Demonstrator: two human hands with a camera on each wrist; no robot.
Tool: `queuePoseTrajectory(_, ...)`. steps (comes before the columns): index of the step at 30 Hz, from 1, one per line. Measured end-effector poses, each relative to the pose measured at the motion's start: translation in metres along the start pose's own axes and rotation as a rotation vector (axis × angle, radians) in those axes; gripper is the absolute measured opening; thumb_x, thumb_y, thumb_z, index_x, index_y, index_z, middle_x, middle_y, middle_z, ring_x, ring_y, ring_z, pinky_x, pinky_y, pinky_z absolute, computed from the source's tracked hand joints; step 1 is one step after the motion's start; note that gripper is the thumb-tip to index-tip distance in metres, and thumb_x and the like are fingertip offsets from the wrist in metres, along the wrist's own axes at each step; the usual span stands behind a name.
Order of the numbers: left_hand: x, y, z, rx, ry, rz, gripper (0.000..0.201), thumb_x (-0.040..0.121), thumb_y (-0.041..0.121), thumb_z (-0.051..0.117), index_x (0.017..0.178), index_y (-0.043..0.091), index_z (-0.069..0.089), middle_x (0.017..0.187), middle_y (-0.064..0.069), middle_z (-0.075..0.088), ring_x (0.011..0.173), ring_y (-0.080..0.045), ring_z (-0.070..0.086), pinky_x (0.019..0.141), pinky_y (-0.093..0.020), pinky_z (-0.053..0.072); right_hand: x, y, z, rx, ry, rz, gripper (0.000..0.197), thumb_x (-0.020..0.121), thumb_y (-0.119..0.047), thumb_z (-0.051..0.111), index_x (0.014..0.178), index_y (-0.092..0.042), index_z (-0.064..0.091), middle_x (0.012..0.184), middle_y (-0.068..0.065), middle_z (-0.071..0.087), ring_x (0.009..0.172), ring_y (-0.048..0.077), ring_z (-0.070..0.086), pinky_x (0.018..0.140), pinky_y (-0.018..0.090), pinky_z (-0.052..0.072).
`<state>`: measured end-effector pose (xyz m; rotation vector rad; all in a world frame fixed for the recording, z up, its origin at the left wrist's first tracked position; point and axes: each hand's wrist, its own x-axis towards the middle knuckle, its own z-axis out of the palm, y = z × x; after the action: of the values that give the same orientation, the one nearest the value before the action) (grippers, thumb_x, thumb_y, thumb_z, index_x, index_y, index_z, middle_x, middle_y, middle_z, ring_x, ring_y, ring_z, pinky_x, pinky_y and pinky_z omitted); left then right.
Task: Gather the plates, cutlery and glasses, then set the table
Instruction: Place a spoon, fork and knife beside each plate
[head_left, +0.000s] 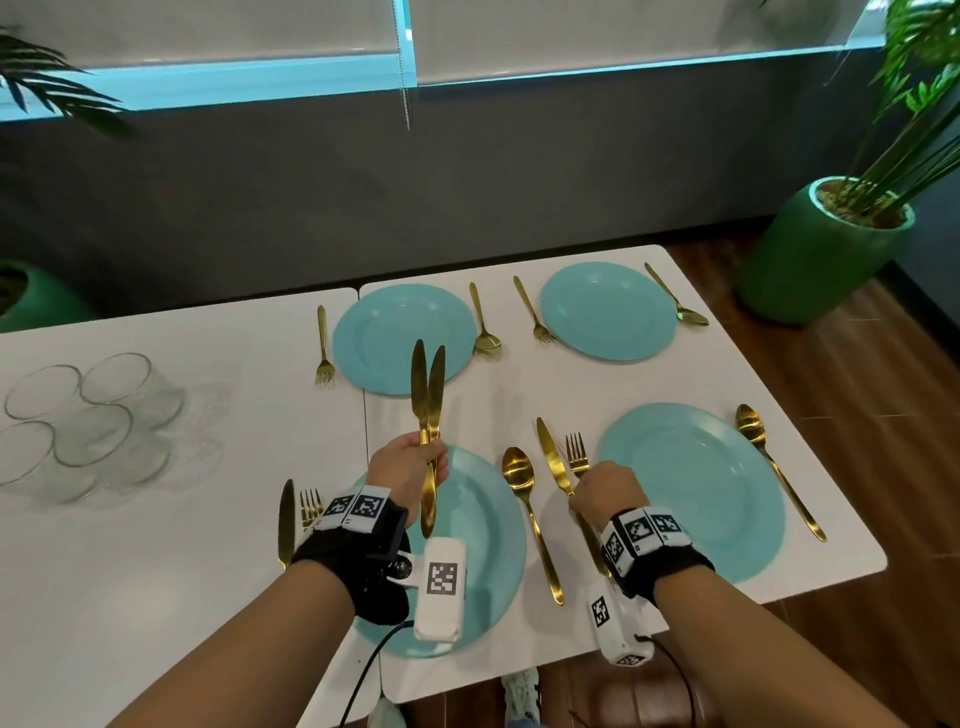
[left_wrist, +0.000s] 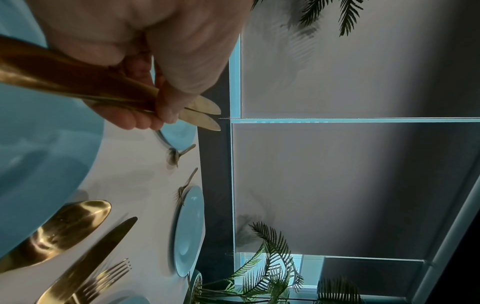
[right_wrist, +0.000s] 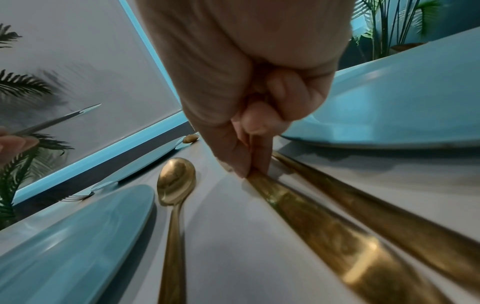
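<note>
My left hand (head_left: 434, 460) grips two gold knives (head_left: 428, 395) by their handles, blades up, above the near-left teal plate (head_left: 488, 545); the left wrist view shows fingers curled round both knives (left_wrist: 64, 78). My right hand (head_left: 582, 491) pinches a third gold knife (head_left: 551, 457) lying flat on the white table (head_left: 156, 571), between a spoon (head_left: 519, 473) and a fork (head_left: 576, 454) left of the near-right plate (head_left: 696, 488). In the right wrist view, thumb and finger tips (right_wrist: 241, 164) meet on this knife (right_wrist: 311, 222).
Two far plates (head_left: 395, 332) (head_left: 608, 312) each have a fork and spoon beside them. A knife (head_left: 285, 519) and fork (head_left: 310, 506) lie left of the near-left plate. Several clear glasses (head_left: 93, 421) cluster at the left. Green plant pots (head_left: 815, 254) (head_left: 31, 301) flank the table.
</note>
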<state>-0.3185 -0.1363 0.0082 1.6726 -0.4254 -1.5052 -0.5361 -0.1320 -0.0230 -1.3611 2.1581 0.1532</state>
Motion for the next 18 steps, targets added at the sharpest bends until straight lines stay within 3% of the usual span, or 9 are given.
queuePoseTrajectory(3, 0.001, 0.001, -0.001, 0.009, 0.001, 0.008, 0.011, 0.091, 0.002, 0.055, 0.084, 0.007, 0.06, 0.076, -0.008, 0.06, 0.067, -0.015, 0.057, 0.068, -0.025, 0.051, -0.002, -0.004, -0.003, -0.009, 0.015, -0.012, 0.012, 0.089, -0.012, 0.053, 0.079, -0.007, 0.058, 0.08, 0.007, 0.057, 0.073, 0.02, 0.056, 0.067, 0.024, 0.048)
queuePoseTrajectory(9, -0.001, -0.001, -0.003, 0.01, 0.006, -0.005, 0.008, 0.091, 0.002, 0.055, 0.088, 0.006, 0.061, 0.077, -0.009, 0.061, 0.068, -0.016, 0.058, 0.068, -0.026, 0.052, -0.007, -0.001, -0.002, -0.052, 0.033, -0.001, 0.01, 0.09, -0.011, 0.053, 0.093, -0.006, 0.061, 0.083, 0.005, 0.054, 0.075, 0.018, 0.054, 0.074, 0.025, 0.051)
queuePoseTrajectory(13, -0.004, 0.0, -0.003, 0.003, 0.006, 0.001, 0.009, 0.09, 0.001, 0.055, 0.085, 0.006, 0.06, 0.076, -0.009, 0.06, 0.067, -0.017, 0.057, 0.068, -0.025, 0.052, -0.01, 0.002, -0.001, -0.051, 0.038, 0.004, 0.008, 0.091, -0.012, 0.052, 0.089, -0.008, 0.058, 0.085, 0.006, 0.057, 0.075, 0.018, 0.055, 0.076, 0.025, 0.051)
queuePoseTrajectory(18, -0.007, 0.001, -0.001, -0.004, -0.006, 0.009, 0.006, 0.091, 0.001, 0.055, 0.092, 0.003, 0.06, 0.075, -0.009, 0.06, 0.067, -0.016, 0.057, 0.067, -0.025, 0.052, -0.011, 0.004, -0.001, -0.043, 0.05, 0.007, 0.016, 0.092, -0.013, 0.051, 0.098, -0.003, 0.062, 0.084, 0.006, 0.057, 0.075, 0.019, 0.056, 0.078, 0.026, 0.052)
